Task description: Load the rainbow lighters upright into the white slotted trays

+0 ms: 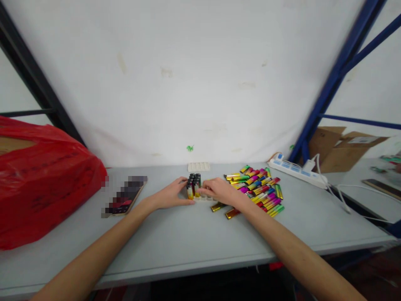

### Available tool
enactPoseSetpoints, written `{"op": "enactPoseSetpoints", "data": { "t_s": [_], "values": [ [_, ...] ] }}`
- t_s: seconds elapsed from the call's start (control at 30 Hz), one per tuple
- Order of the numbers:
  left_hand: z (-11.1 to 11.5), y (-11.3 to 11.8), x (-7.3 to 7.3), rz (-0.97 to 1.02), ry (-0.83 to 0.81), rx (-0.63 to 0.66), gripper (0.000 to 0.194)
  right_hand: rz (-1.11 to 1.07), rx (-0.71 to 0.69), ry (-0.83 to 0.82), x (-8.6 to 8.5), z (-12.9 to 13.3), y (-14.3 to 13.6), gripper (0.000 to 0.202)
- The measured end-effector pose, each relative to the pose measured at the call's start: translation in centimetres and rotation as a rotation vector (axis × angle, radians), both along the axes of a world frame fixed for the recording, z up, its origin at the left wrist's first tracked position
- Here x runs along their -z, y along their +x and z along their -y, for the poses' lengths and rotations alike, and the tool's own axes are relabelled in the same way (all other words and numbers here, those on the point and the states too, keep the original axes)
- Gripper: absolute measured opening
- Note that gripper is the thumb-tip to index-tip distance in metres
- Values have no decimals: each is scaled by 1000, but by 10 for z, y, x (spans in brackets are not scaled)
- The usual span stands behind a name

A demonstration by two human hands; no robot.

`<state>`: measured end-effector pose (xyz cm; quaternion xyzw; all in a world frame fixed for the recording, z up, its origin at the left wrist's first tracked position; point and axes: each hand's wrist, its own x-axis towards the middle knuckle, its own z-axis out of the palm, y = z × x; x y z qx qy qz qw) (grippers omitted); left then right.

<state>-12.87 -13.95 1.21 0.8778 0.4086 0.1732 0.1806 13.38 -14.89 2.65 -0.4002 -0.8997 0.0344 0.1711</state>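
Observation:
Several lighters [194, 184] with dark tops stand upright, packed together in the left part of a small pale tray [206, 198]. My left hand [171, 194] curves around the tray's left end, thumb along the front edge and fingers beside the lighters. Over the tray, just right of the standing lighters, my right hand [217, 189] has its fingers closed and pointing left. What they pinch, if anything, is hidden. A loose pile of shiny multicoloured lighters [260, 190] lies right of the tray, partly behind my right wrist.
Against the wall stands a second pale tray [199, 167]. A phone [125, 198] lies to the left, near a bulging red plastic bag [46, 179]. At the right are a power strip [297, 172] with cables, a blue frame post [335, 79] and a cardboard box [341, 152].

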Motion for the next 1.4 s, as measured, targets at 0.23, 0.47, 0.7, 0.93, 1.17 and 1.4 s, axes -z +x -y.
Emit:
{"op": "enactPoseSetpoints", "data": {
  "t_s": [0.23, 0.47, 0.7, 0.93, 1.17, 1.4],
  "values": [
    [-1, 1, 0, -24, 1, -7, 82, -12, 27, -70, -30, -4, 51, 24],
    [-4, -2, 4, 2, 24, 8, 82, 146, -91, -521, -45, 10, 60, 27],
    [-3, -2, 4, -22, 14, 5, 81, 208, -116, -448, -37, 8, 46, 15],
    [-5, -2, 5, -5, 29, 4, 80, 128, -122, -386, -36, 10, 46, 16],
    [-5, -1, 5, 3, 46, 15, 80, 216, -101, -347, -34, 24, 33, 31],
    [-6, -2, 5, 13, 25, 22, 78, 205, -228, -64, -21, 33, 16, 20]
  ]
}}
